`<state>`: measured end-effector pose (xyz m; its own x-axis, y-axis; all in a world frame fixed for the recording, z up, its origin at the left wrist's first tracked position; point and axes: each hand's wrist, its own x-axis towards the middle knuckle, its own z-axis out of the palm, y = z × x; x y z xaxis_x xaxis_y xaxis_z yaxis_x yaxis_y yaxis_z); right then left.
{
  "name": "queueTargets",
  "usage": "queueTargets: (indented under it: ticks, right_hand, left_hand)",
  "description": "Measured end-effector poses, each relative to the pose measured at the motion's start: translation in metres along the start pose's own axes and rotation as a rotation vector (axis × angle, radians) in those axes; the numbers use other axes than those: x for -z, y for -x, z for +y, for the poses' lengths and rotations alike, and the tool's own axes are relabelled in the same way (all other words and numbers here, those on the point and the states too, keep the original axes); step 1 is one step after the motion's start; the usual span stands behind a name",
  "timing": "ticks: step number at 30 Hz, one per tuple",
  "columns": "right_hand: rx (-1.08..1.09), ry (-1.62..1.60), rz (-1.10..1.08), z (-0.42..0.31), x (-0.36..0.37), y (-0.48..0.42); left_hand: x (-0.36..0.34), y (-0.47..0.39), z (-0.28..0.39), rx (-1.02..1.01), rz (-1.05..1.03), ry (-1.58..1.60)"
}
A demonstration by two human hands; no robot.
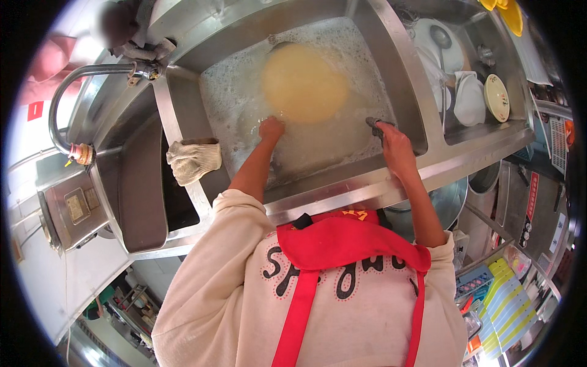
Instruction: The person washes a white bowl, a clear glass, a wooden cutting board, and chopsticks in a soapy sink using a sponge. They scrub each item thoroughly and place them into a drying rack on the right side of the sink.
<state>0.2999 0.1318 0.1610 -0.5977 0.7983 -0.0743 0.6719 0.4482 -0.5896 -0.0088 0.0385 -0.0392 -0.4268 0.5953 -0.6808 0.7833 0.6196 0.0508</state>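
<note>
A deep stainless steel sink point(406, 105) in front of me holds cloudy, soapy water point(234, 91). Under the surface lies a large round yellowish thing point(305, 85), perhaps a board; the water blurs its edge. My left hand point(272, 129) dips into the water at its near left edge. Its fingers are hidden, so I cannot tell whether they grip anything. Over the sink's near right corner, my right hand point(398, 147) holds a dark grey scouring pad point(375, 126) between thumb and fingers.
A knit glove point(195, 160) lies on the left divider. A faucet point(101, 69) curves over the left basin, where a dark tray point(141, 183) leans. The right basin holds a ladle point(441, 39), white dishes point(470, 101) and a patterned oval dish point(496, 98). Another person point(117, 25) is at upper left.
</note>
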Motion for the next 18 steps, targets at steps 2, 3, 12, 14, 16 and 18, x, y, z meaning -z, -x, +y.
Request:
queueTargets:
  ticks: [2, 3, 12, 14, 16, 18]
  right_hand:
    - [0.021, 0.002, -0.003, -0.003, 0.0, -0.004]
    - [0.034, -0.01, -0.006, -0.004, -0.001, -0.005]
    - [0.007, 0.013, 0.001, -0.001, 0.0, -0.003]
    - [0.008, 0.016, 0.001, -0.002, 0.0, -0.004]
    - [0.023, 0.013, 0.002, -0.006, 0.001, -0.005]
    - [0.001, 0.008, -0.02, -0.007, 0.002, -0.006]
  left_hand:
    - [-0.018, -0.029, -0.009, 0.051, -0.005, 0.554]
    - [-0.032, -0.042, -0.015, 0.081, -0.035, 1.04]
    - [0.029, 0.009, 0.036, 0.271, -0.334, 2.174]
    - [0.028, 0.004, 0.036, 0.315, -0.325, 2.16]
    - [0.021, -0.016, 0.029, 0.32, -0.372, 2.146]
    - [0.015, -0.028, 0.03, 0.196, -0.409, 2.221]
